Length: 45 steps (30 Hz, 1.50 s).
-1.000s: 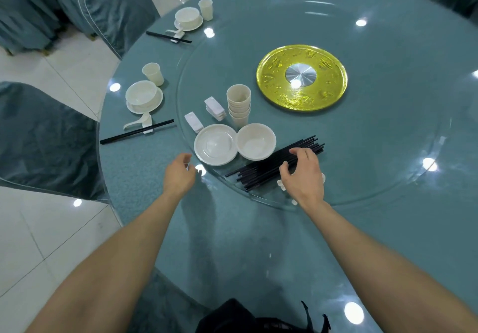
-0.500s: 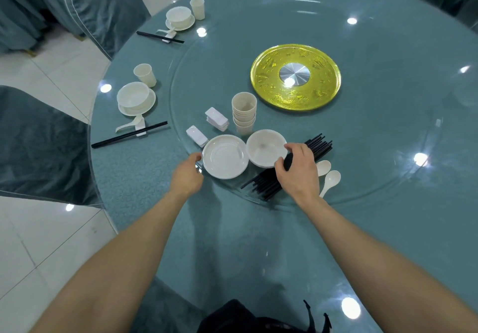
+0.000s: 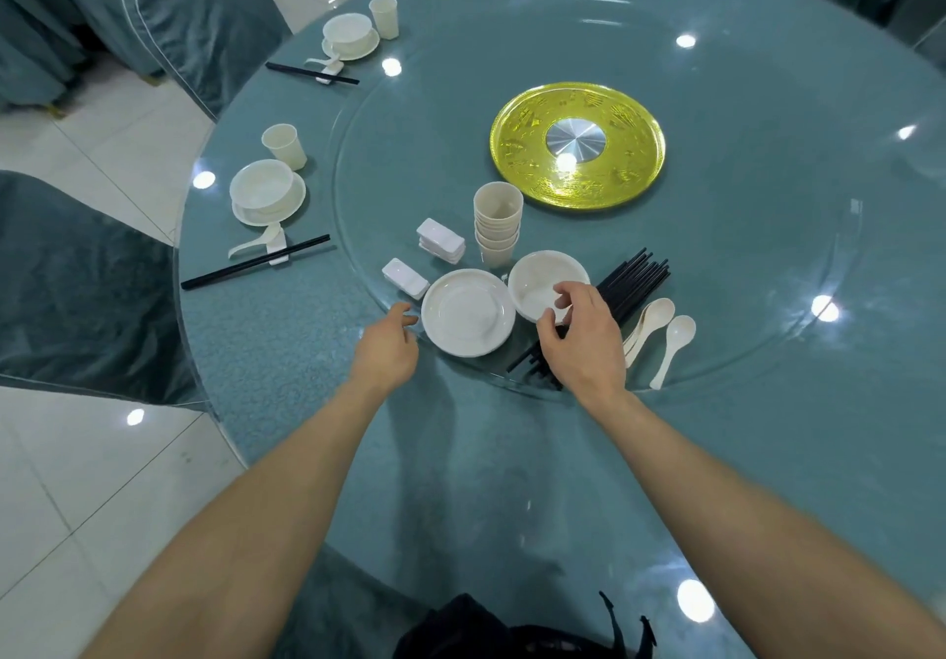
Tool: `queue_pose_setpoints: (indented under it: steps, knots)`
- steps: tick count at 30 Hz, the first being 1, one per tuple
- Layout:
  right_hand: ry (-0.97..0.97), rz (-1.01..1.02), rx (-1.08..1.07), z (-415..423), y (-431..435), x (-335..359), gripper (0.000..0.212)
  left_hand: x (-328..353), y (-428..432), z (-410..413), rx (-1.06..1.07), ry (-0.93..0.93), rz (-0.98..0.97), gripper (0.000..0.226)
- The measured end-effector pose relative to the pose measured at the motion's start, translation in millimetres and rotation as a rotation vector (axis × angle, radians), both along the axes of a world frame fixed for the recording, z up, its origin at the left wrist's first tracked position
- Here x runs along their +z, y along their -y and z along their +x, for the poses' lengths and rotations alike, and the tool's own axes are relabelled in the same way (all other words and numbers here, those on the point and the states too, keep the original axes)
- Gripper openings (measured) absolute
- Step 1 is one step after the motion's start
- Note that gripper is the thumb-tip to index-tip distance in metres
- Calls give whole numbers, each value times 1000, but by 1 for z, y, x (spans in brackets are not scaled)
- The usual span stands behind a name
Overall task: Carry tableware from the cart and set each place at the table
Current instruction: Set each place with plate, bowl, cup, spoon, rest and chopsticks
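While our right hand [image 3: 583, 341] curled its fingers [image 3: 563, 293] over the near rim of the bowl [image 3: 542, 274], clamped or not we couldn't tell, the plate [image 3: 466, 310] lay just right of our slack left hand [image 3: 386, 351].

A round teal table [image 3: 286, 351] carries a glass turntable [image 3: 768, 259]. Left of the table, teal-covered chairs [image 3: 77, 274] stand on a pale tiled floor [image 3: 77, 479]. Lights [image 3: 686, 40] glint on the table.

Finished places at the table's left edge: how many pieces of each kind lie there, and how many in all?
Cups: 2
Bowls: 2
Saucers: 2
Spoons: 2
Chopstick rests: 2
Chopstick pairs: 2
Total: 12
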State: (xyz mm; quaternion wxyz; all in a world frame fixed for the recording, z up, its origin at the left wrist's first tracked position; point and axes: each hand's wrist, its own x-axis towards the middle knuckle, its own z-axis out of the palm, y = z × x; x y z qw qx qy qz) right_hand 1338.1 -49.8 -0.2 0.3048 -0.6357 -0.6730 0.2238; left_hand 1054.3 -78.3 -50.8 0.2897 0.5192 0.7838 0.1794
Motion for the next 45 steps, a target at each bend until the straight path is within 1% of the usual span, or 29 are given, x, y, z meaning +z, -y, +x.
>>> queue_pose_setpoints:
  steps: [2,5,8,10,13,17,21,24,29,33,35,37,42,45]
  knots:
    - [-24,-64,5,-4,5,0,30,3,-1,5,20,-25,13,40]
    - [-10,-107,40,-12,15,-5,12,7,-6,15,63,-57,8,46]
    - [33,-194,55,-23,24,-16,16,10,-10,26,89,-152,-2,56]
    - [76,-243,52,-28,27,-23,20,10,-13,32,92,-208,7,56]
    - [99,-287,41,-31,30,-29,23,9,-16,36,81,-245,16,47]
    - [112,-308,23,-29,32,-30,22,10,-16,43,94,-239,41,39]
    - [117,-323,12,-24,31,-28,21,14,-15,48,111,-186,97,23]
    - [113,-321,10,-21,30,-28,22,16,-16,50,148,-102,145,25]
    - [102,-297,8,-21,30,-32,22,25,-17,48,255,105,182,26]
    - [37,-263,-23,-28,31,-32,28,31,-4,34,315,202,226,25]
    - [-7,-265,-3,-38,31,-29,35,35,7,24,327,223,247,23]
    - [-39,-280,47,-49,33,-25,38,36,18,15,328,241,260,23]
    - [-53,-275,202,-88,50,-25,36,24,59,-24,407,217,243,23]
    - [-42,-344,287,-102,63,-37,32,12,86,-40,429,177,201,23]
